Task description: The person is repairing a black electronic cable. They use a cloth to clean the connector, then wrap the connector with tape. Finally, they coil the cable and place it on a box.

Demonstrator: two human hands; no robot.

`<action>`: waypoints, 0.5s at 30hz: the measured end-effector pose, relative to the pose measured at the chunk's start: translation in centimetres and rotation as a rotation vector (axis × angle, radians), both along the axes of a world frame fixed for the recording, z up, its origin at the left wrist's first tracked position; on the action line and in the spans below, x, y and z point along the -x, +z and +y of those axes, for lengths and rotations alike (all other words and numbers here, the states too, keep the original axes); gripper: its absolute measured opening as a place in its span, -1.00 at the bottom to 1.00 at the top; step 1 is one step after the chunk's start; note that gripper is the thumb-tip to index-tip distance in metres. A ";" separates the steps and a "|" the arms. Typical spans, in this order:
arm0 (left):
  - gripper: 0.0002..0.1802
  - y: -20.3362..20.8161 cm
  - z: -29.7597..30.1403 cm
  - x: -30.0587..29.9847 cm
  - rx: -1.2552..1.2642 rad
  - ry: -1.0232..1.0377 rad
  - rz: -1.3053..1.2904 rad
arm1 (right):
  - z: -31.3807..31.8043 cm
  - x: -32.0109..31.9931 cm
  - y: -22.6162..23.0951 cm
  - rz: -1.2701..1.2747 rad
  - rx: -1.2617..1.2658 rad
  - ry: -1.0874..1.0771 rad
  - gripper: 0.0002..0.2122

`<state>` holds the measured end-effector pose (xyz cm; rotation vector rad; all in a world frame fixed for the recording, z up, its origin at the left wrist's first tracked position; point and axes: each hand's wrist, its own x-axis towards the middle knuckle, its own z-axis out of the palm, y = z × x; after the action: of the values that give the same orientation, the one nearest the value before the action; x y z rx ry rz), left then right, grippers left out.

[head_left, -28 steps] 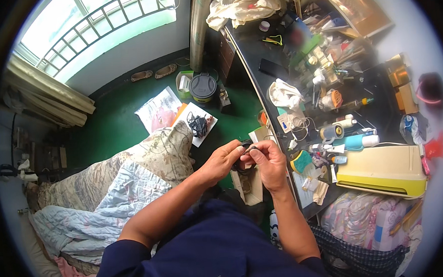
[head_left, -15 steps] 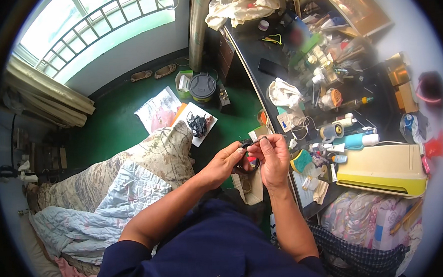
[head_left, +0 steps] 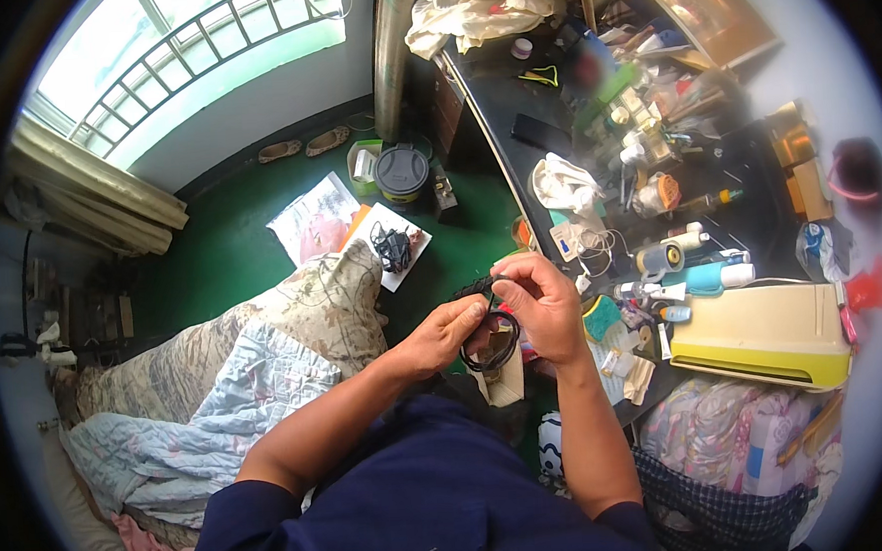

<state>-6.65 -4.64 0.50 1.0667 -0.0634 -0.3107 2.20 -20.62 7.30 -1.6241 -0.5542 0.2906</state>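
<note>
My left hand (head_left: 449, 332) grips a black cable (head_left: 506, 360), wound into a round loop that hangs below my fingers. My right hand (head_left: 542, 308) is closed on the same cable at the top of the loop, with thumb and forefinger pinched together. A thicker dark stretch shows above my left fingertips. Both hands are close together in front of my body, over the floor beside the desk. My fingers partly cover the cable, and its ends cannot be made out.
To the right stands a black desk (head_left: 498, 123) crowded with bottles, a white cloth (head_left: 564, 184), a phone (head_left: 541, 133) and a cream-and-lime box (head_left: 758, 337). A bed with a pale blue quilt (head_left: 257, 385) lies left. On the green floor are a lidded bin (head_left: 402, 171) and another black cable bundle (head_left: 392, 248).
My right hand has turned and moved slightly, its back now showing more. The cable loop now hangs lower and more openly between my hands.
</note>
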 end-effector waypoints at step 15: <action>-0.77 2.9 0.6 0.1 -0.538 0.151 -0.160 | -1.2 2.4 -5.8 0.932 -0.344 -0.152 -0.95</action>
<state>-6.72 -4.03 3.37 1.6207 -0.0425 -0.1027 -0.15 -21.83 1.48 -1.0287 0.2260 0.7362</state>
